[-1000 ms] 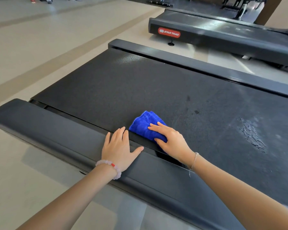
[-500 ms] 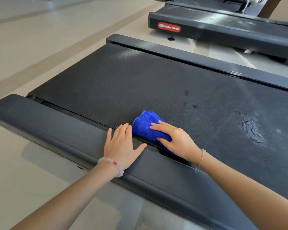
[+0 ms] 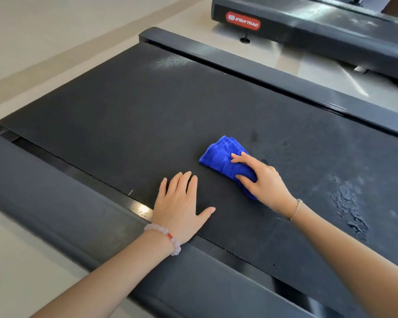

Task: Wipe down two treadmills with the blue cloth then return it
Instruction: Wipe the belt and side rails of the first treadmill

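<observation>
Two treadmills show: the near treadmill (image 3: pixel 274 86), its black belt (image 3: pixel 136 115) filling the view, and a second treadmill (image 3: pixel 331 31) beyond. The left hand (image 3: pixel 179 210) lies flat on the belt, fingers straight, bracing by the side rail (image 3: pixel 55 180), while the right hand (image 3: pixel 264 182) grips the folded blue cloth (image 3: pixel 221 154) between thumb and fingers at mid-belt. Wiping well, I judge, means even pressure and overlapping passes toward the wet patch (image 3: pixel 348 203) at right and the small dark spots (image 3: pixel 254 135) just past the cloth.
</observation>
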The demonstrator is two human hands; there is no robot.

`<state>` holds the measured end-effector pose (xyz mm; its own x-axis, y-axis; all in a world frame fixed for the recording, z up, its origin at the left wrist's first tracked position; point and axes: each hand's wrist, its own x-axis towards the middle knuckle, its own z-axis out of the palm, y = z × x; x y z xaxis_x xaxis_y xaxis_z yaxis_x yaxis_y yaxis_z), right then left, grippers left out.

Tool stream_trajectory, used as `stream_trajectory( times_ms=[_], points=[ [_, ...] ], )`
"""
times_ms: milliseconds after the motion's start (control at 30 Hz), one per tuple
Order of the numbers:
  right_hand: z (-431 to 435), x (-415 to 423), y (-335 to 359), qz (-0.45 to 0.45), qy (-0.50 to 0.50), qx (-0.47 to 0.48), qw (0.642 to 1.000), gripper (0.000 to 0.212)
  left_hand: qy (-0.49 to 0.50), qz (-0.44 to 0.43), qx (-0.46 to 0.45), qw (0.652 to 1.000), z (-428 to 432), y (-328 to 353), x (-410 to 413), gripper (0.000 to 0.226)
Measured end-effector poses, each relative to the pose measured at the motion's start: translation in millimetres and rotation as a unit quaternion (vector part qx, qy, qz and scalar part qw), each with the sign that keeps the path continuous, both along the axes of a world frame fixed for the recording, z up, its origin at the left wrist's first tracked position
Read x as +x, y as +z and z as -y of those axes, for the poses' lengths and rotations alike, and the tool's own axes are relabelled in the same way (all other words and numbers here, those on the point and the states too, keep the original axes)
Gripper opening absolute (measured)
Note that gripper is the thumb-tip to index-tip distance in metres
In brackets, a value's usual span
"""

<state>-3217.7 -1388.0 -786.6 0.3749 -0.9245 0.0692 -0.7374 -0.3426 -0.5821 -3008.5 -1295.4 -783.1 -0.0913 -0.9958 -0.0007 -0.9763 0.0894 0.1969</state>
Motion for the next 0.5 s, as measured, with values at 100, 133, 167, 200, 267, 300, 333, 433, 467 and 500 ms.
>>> stream_trajectory(
  times_ms=[100,133,167,200,267,300,333,433,467,500],
  points=[
    [28.2,-11.0,0.5,0.002,-0.004,-0.005,1.0,0.036,-0.001,0.019,0.014,1.0,16.6,1.1,-14.3,0.082],
    [39.0,-14.6,0.5,0.002,-0.007,-0.004,1.0,0.036,0.001,0.019,0.023,1.0,22.9,1.5,-18.4,0.081],
    [49.7,-18.0,0.7,0.005,-0.011,-0.002,1.0,0.035,0.005,0.019,0.03,0.999,29.8,1.9,-22.0,0.081],
    [60.4,-21.2,0.7,0.009,-0.016,0.002,1.0,0.035,0.008,0.022,0.034,0.999,37.6,4.1,-25.5,0.08],
    [81.1,-26.3,0.7,0.014,-0.021,0.006,1.0,0.034,0.008,0.032,0.041,0.999,53.8,5.6,-32.6,0.08],
    [90.3,-28.4,0.9,0.014,-0.021,0.004,1.0,0.033,0.007,0.033,0.046,0.998,62.0,6.4,-36.8,0.079],
    [99.3,-30.4,1.1,0.014,-0.021,0.0,1.0,0.033,0.006,0.032,0.053,0.998,70.3,6.5,-41.5,0.079],
    [124.7,-36.9,1.5,0.02,-0.03,-0.011,0.999,0.032,0.007,0.025,0.076,0.997,91.9,5.1,-55.5,0.078],
    [134.3,-39.4,1.0,0.021,-0.033,-0.012,0.999,0.032,0.01,0.02,0.079,0.997,98.8,4.0,-59.0,0.078],
    [144.4,-41.7,0.9,0.019,-0.035,-0.014,0.999,0.031,0.013,0.016,0.08,0.997,104.5,3.7,-61.7,0.078]
  ],
)
